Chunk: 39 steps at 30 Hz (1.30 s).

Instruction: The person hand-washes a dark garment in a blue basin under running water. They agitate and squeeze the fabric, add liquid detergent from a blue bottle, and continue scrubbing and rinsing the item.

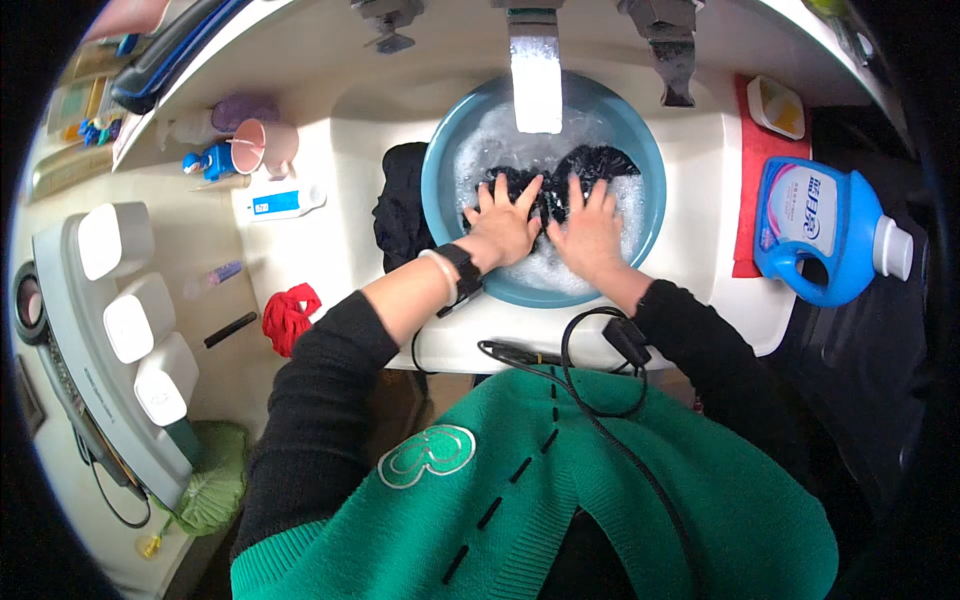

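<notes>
A round blue plastic basin point(656, 180) stands in a white sink point(694, 247) and holds sudsy water with dark wet cloth point(596, 166) in it. My left hand point(504, 227) rests palm down on the cloth at the basin's left, fingers spread. Beside it, my right hand point(590, 234) lies palm down over the suds and the cloth's edge, fingers apart. Neither hand is closed around anything. Outside the basin, at its left, lies a bunched black cloth point(403, 206). A metal faucet spout point(536, 75) reaches over the basin's far side.
Right of the sink lie a blue detergent jug point(814, 225), a red cloth point(750, 225) and a soap dish point(775, 107). To the left are a pink cup point(262, 145), a white tube point(285, 202) and a red scrunchie point(289, 319). A black cable point(622, 442) hangs across the front.
</notes>
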Available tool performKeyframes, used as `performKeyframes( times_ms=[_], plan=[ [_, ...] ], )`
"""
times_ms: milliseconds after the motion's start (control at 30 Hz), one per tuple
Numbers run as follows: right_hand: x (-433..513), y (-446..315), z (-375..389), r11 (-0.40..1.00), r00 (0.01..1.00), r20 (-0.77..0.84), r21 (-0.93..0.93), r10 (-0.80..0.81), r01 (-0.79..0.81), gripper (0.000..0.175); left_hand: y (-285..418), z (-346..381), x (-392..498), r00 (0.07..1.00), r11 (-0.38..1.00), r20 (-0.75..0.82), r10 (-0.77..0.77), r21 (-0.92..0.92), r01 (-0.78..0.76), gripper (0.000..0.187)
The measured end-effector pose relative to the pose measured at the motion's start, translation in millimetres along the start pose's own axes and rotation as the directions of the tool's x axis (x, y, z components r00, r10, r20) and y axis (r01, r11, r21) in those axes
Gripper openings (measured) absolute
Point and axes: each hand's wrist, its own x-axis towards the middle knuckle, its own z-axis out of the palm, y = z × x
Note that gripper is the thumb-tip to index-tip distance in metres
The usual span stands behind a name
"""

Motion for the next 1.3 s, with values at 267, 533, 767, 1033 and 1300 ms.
performKeyframes(
  times_ms=[267,533,767,1033,1300],
  plan=[
    [90,24,48,0.96,0.972,0.169,-0.201,-0.16,0.194,0.03,-27,29,102,0.962,0.991,0.271,0.028,0.115,-0.061,0.033],
    [121,38,-50,0.92,0.982,0.178,0.392,-0.066,-0.01,0.043,-48,-24,87,0.975,0.76,-0.188,-0.116,-0.649,-0.035,0.039],
    [62,66,-140,0.837,0.875,-0.472,0.431,-0.108,0.337,0.021,-18,-65,-17,0.697,0.702,-0.693,0.184,-0.403,-0.587,0.025],
    [103,67,-78,0.806,0.971,-0.121,0.542,-0.204,0.237,0.029,-4,-39,-42,0.909,0.931,-0.381,0.167,-0.243,-0.273,0.03],
    [130,27,-19,0.401,0.929,0.367,0.844,0.049,-0.355,0.065,-38,3,71,0.987,0.871,-0.01,-0.161,-0.472,0.137,0.056]
  ],
)
